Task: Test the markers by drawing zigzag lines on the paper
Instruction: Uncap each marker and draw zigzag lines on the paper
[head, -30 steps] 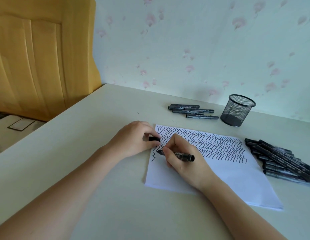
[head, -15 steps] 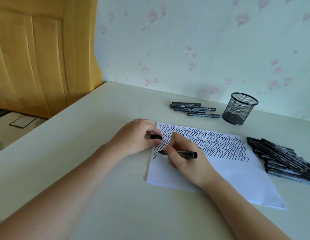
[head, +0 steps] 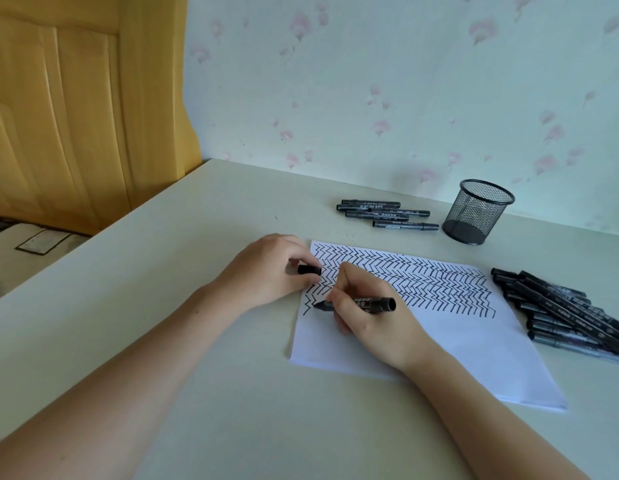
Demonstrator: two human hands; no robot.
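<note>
The right hand (head: 373,317) pinches a black uncapped marker (head: 365,304), its tip seemingly on the white zigzag-lined paper (head: 474,344); at nine o'clock, the left hand (head: 266,271) pinches a black cap (head: 309,270), fingertips partly hidden.

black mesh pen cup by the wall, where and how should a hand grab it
Grip the black mesh pen cup round its side wall, just under the rim, coming from the front. It stands upright, tapers toward its base, and looks empty. The four loose black markers lie close on its left and the floral wall is right behind it.
</note>
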